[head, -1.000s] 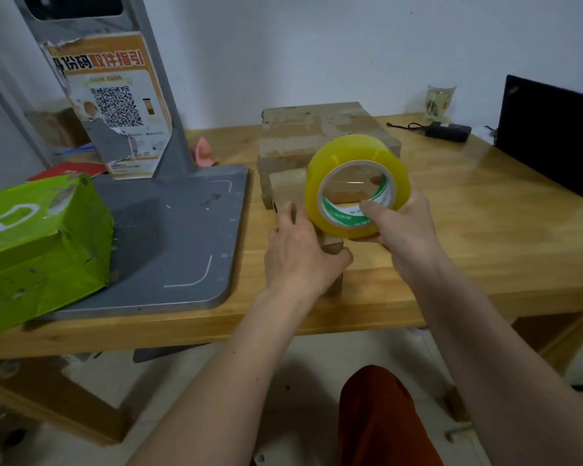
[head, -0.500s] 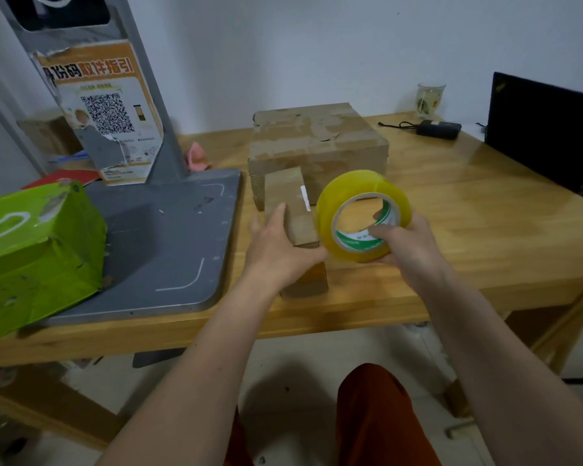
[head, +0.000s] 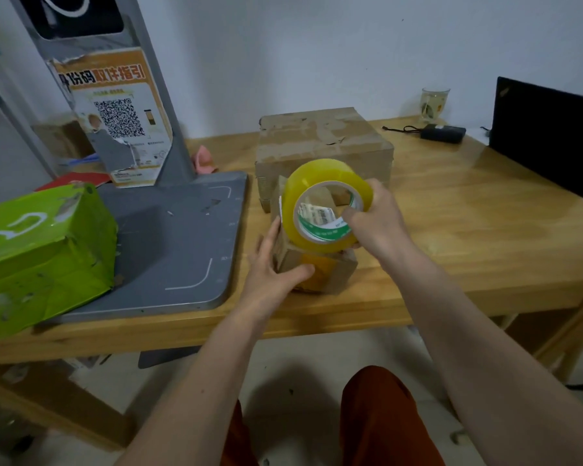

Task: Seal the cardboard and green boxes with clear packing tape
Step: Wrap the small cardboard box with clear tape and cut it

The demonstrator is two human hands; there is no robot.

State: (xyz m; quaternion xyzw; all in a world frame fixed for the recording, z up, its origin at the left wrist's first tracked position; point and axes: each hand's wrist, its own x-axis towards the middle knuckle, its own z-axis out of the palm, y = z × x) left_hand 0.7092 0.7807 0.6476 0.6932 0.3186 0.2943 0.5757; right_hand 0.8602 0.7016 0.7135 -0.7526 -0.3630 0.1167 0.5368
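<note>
A small cardboard box [head: 337, 274] stands near the table's front edge. My left hand [head: 270, 267] grips its left side, thumb pressing a strip of yellowish tape on the near face. My right hand [head: 374, 220] grips the yellow-tinted roll of clear packing tape [head: 323, 200] just above the box top, thumb inside the core. A larger cardboard box [head: 323, 142] sits right behind. The green box [head: 44, 250] lies at the far left on the grey base.
A grey scanner stand [head: 169, 243] with a QR poster fills the left half of the wooden table [head: 468, 237]. A black laptop [head: 546, 136], a glass [head: 434, 103] and a black charger [head: 443, 132] sit at the back right.
My right hand carried the tape roll up and back over the small box's top. My left thumb now presses tape onto the near face.
</note>
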